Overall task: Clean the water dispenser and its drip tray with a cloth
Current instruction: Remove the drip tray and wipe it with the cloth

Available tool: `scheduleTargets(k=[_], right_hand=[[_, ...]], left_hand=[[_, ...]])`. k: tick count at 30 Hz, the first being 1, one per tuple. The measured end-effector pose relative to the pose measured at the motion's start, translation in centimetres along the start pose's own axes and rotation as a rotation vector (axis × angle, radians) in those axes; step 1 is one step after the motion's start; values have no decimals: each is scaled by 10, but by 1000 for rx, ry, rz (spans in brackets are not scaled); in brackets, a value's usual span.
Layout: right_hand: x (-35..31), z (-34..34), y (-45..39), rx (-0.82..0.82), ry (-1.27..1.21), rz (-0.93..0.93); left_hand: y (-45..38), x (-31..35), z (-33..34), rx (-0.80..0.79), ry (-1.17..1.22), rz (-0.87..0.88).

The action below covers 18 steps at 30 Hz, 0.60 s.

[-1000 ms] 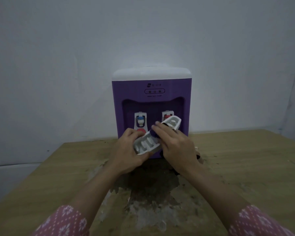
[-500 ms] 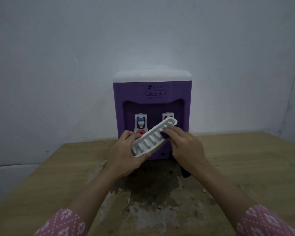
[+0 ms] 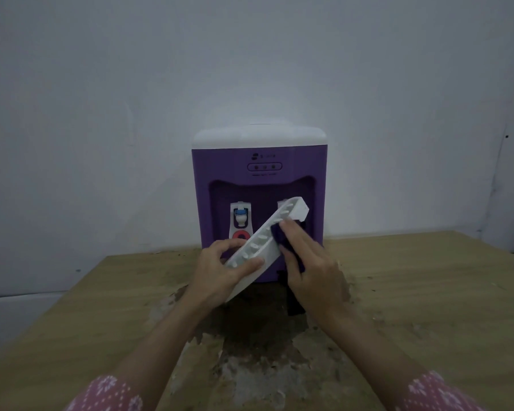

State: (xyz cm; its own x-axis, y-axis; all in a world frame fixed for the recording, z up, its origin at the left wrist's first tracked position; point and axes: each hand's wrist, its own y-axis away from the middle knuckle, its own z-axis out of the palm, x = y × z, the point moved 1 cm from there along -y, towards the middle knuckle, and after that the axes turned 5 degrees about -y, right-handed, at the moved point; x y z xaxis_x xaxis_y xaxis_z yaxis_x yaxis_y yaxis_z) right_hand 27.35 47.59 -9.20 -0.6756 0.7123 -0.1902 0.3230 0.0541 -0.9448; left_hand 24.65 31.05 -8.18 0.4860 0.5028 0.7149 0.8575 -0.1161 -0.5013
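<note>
I see my left hand [image 3: 220,269] pinching the near end of the white drip tray [image 3: 267,241], tilted up before the purple water dispenser [image 3: 258,176] at the table's [image 3: 428,292] far edge; my right hand [image 3: 312,265], fingers together, presses what seems a dark cloth [image 3: 279,237] against it.

- At frame centre, the left hand [image 3: 217,271] grips the lower end of the white drip tray [image 3: 267,241], tilted up to the right
- the right hand [image 3: 312,268] presses a dark cloth [image 3: 281,235] against it
- behind, the purple water dispenser [image 3: 260,179] stands on the worn wooden table [image 3: 428,292]

The logo and print on the water dispenser [image 3: 259,161] are illegible.
</note>
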Motion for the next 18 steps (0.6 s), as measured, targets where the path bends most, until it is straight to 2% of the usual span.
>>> scheduleTargets(k=[2,4,5,7,10,14,18], right_hand=[[-2,1,8,-80,-9,-113],[1,1,8,-85,-27,-64],[3,2,5,-31,-66,49],[4,2,-3,108,-226,403],[9,4,-12,147,-503,863],[11,8,-15,151,-777,1200],[16,9,-12,259,-873,1389]], left_hand=[[0,1,-3,-50,46,-33],[0,0,-7,-89,30,-30],[0,-1,-9,-106,11,-30],[0,-3,-12,-137,-8,-38],[1,-2,-13,-150,-16,-40],[2,-2,-13,-129,-39,-18],[6,0,-14,-157,74,-26]])
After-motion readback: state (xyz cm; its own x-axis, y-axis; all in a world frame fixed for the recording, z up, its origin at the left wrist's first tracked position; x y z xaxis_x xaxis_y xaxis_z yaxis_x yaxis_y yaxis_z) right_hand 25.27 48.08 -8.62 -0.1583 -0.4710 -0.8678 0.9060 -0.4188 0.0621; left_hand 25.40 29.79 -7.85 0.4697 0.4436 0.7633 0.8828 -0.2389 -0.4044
